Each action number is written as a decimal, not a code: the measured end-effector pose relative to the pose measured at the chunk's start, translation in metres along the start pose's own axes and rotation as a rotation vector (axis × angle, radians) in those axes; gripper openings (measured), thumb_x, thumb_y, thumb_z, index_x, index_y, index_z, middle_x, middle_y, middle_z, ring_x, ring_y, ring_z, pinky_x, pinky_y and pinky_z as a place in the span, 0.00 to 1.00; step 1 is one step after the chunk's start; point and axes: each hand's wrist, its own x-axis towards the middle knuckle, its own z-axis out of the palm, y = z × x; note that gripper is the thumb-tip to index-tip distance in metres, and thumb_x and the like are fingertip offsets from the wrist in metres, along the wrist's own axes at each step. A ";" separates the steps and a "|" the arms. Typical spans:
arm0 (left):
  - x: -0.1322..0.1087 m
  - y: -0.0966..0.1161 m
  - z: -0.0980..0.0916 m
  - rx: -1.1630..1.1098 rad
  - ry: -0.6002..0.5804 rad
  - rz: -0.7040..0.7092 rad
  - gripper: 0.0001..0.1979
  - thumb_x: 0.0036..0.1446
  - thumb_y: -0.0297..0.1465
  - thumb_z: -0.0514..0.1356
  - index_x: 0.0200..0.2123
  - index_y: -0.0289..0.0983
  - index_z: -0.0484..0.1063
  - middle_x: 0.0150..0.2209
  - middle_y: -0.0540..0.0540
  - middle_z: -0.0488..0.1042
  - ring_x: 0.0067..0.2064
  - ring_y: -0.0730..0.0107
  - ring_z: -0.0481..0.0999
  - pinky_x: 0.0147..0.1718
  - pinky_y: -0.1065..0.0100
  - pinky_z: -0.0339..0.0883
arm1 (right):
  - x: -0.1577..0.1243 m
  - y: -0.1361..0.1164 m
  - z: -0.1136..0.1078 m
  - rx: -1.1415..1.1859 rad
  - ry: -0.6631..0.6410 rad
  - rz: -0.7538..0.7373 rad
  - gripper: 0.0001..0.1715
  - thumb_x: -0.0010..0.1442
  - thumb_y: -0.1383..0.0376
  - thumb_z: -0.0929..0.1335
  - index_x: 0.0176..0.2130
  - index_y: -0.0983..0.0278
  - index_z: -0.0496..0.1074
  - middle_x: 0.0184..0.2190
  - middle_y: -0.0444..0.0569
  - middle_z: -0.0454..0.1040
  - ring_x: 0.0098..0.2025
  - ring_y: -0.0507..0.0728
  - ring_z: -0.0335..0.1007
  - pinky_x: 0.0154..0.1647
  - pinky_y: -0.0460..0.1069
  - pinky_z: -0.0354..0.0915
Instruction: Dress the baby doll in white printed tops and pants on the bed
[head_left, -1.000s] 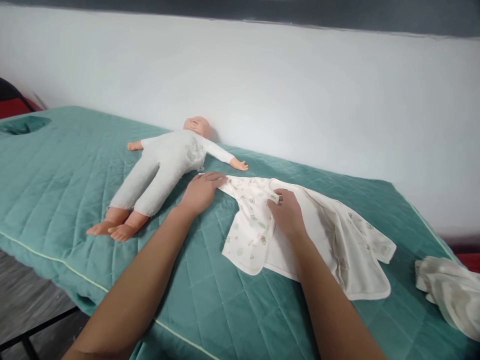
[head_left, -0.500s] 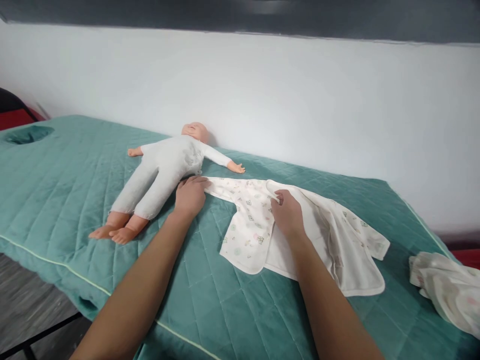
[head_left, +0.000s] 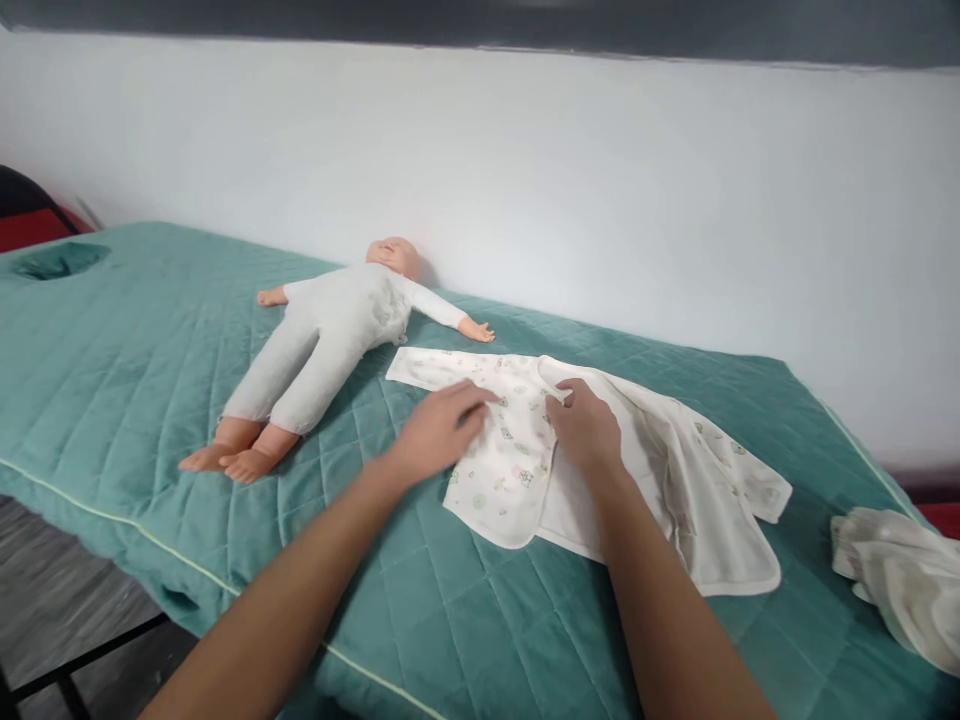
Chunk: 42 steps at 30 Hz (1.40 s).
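Observation:
A white baby shirt (head_left: 502, 480) with a small pastel print lies spread on the green quilted cover, its right front panel folded open to show the plain inside. My right hand (head_left: 586, 425) pinches the shirt's front edge just below the neckline. Over the printed left panel is my left hand (head_left: 442, 430), slightly blurred, with thumb and fingers apart and nothing between them. Whether its fingertips touch the cloth I cannot tell. Up and to the left of the shirt, a baby doll (head_left: 341, 315) with a white cloth body lies on its back, arms spread.
The green quilted cover (head_left: 150, 370) lies over a bed with a hole (head_left: 60, 260) at its far left. A bundle of white cloth (head_left: 900, 580) sits at the right edge. Behind the bed stands a white wall (head_left: 600, 190). A dark metal leg frame (head_left: 90, 655) shows at lower left.
My left hand has let go of the shirt's left sleeve end and moved right, over the printed front panel. My right hand stays at the neckline edge. The doll lies as before.

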 end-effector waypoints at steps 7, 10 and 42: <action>-0.018 0.055 0.031 0.213 -0.270 -0.095 0.27 0.57 0.57 0.52 0.33 0.39 0.73 0.35 0.40 0.77 0.38 0.51 0.77 0.34 0.58 0.65 | 0.008 0.002 0.004 0.278 -0.005 -0.026 0.19 0.54 0.57 0.65 0.46 0.58 0.72 0.25 0.41 0.74 0.32 0.58 0.70 0.37 0.51 0.62; -0.016 0.059 0.035 0.273 -0.296 -0.069 0.28 0.57 0.57 0.51 0.36 0.39 0.73 0.37 0.38 0.77 0.40 0.49 0.78 0.34 0.57 0.65 | 0.010 0.002 0.005 0.341 0.004 -0.032 0.20 0.53 0.57 0.66 0.45 0.60 0.73 0.23 0.41 0.73 0.31 0.57 0.71 0.38 0.51 0.63; -0.026 -0.045 -0.030 -0.265 0.161 -0.526 0.15 0.47 0.27 0.54 0.40 0.40 0.71 0.40 0.47 0.78 0.40 0.61 0.76 0.36 0.65 0.67 | -0.005 -0.007 0.020 0.395 -0.079 -0.414 0.23 0.62 0.61 0.63 0.56 0.59 0.70 0.59 0.48 0.71 0.62 0.57 0.64 0.66 0.57 0.55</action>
